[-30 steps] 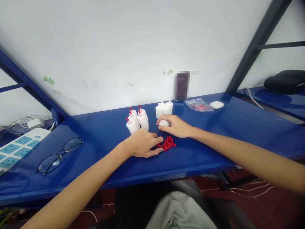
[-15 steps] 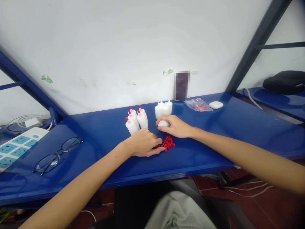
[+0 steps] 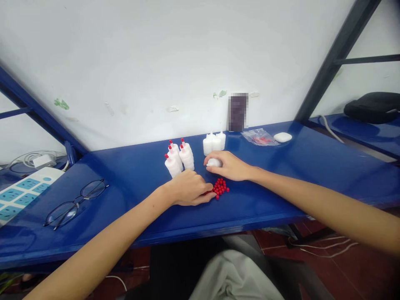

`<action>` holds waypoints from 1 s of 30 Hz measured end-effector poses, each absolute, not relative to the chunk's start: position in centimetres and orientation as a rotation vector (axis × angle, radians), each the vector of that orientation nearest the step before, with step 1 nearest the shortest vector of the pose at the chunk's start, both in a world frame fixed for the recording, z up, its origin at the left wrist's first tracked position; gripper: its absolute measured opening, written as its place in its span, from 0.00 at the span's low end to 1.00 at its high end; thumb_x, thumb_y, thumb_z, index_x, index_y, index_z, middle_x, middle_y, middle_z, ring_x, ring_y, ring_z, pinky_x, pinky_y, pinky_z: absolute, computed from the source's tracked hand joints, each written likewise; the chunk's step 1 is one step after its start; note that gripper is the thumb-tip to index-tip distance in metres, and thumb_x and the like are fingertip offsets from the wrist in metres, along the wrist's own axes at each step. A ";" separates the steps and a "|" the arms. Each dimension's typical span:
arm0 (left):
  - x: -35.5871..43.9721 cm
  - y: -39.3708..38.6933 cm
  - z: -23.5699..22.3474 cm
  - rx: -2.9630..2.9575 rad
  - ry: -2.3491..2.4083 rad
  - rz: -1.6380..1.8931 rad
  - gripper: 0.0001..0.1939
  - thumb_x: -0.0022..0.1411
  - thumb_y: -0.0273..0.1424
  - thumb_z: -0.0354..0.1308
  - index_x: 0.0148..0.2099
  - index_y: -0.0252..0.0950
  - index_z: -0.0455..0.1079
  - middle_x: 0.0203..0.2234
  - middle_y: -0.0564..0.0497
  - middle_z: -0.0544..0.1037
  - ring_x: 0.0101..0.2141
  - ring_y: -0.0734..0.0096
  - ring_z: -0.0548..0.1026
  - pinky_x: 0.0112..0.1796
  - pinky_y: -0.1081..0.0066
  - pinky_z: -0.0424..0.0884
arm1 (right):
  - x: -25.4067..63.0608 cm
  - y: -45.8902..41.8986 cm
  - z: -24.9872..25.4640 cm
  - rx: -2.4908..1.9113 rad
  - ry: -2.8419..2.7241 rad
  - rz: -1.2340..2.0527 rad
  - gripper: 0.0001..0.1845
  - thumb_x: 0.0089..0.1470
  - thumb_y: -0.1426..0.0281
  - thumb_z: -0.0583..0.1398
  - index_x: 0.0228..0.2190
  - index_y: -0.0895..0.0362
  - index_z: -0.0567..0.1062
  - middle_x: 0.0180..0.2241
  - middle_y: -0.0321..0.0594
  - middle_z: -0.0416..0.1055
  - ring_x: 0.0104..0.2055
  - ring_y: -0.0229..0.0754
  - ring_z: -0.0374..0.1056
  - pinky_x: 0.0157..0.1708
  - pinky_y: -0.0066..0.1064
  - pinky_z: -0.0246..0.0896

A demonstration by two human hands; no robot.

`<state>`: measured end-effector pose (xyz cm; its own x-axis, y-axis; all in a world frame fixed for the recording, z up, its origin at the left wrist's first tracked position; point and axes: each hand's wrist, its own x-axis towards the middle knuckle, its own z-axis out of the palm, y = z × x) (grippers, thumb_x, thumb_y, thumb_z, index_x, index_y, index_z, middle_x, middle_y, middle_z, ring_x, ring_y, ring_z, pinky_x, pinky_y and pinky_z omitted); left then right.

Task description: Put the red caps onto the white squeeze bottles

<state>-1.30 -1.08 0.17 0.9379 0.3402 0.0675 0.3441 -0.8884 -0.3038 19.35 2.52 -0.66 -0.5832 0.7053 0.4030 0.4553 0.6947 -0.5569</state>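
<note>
My left hand (image 3: 189, 188) is at the edge of a loose pile of small red caps (image 3: 221, 187). Its thumb and index finger come together in a pinch, with red showing between the tips. In my right hand (image 3: 230, 164) is a small white squeeze bottle (image 3: 214, 162), tipped over with its nozzle to the left and partly hidden by the fingers. Left of the hands stand several white bottles with red caps (image 3: 179, 157), grouped in two rows. Behind my right hand is a cluster of white bottles without caps (image 3: 214, 142), nozzles bare.
Near the wall on the blue table (image 3: 131, 166) lie a clear plastic bag (image 3: 261, 137) with red pieces and a white rounded case (image 3: 283, 137). A dark pixelated rectangle (image 3: 238, 112) leans there. Eyeglasses (image 3: 76, 204) and a power strip (image 3: 26, 192) are at left.
My left thumb and index finger have drawn closer together at the caps, covering the gap between them. My right hand and its bottle have stayed almost still.
</note>
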 end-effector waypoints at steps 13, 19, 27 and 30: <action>-1.6 -1.6 0.0 -2.815 -0.557 -0.110 0.22 0.73 0.38 0.45 0.28 0.35 0.69 0.18 0.51 0.73 0.18 0.72 0.69 0.22 0.70 0.51 | 19.6 2.4 -0.6 -0.889 -2.306 0.522 0.11 0.58 0.67 0.59 0.43 0.56 0.75 0.43 0.40 0.77 0.43 0.44 0.72 0.45 0.35 0.62; -2.1 -1.8 0.0 -2.922 -0.735 -0.244 0.22 0.73 0.36 0.45 0.27 0.35 0.66 0.17 0.53 0.71 0.19 0.73 0.69 0.24 0.71 0.55 | 19.9 1.8 -0.2 -0.810 -2.361 0.411 0.17 0.64 0.63 0.54 0.51 0.53 0.71 0.52 0.42 0.74 0.51 0.47 0.70 0.50 0.39 0.60; -2.5 -2.0 -0.5 -2.863 -0.795 -0.781 0.20 0.73 0.33 0.45 0.26 0.36 0.60 0.17 0.56 0.68 0.18 0.77 0.64 0.23 0.73 0.54 | 20.0 1.0 0.5 -0.714 -2.483 0.392 0.15 0.62 0.58 0.54 0.35 0.56 0.71 0.32 0.37 0.71 0.32 0.40 0.63 0.35 0.32 0.54; -2.2 -2.1 -0.7 -2.786 -0.750 -0.951 0.20 0.72 0.32 0.46 0.25 0.36 0.57 0.17 0.57 0.67 0.17 0.79 0.62 0.22 0.73 0.53 | 20.2 0.8 0.5 -0.586 -2.502 0.463 0.22 0.63 0.52 0.50 0.34 0.57 0.70 0.30 0.38 0.69 0.30 0.40 0.61 0.34 0.32 0.54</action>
<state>-2.17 -2.14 -0.72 0.6830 0.4193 0.5981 0.4838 -0.8731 0.0596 20.22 0.83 0.51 -0.7690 0.4901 0.4104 0.3109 0.8477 -0.4298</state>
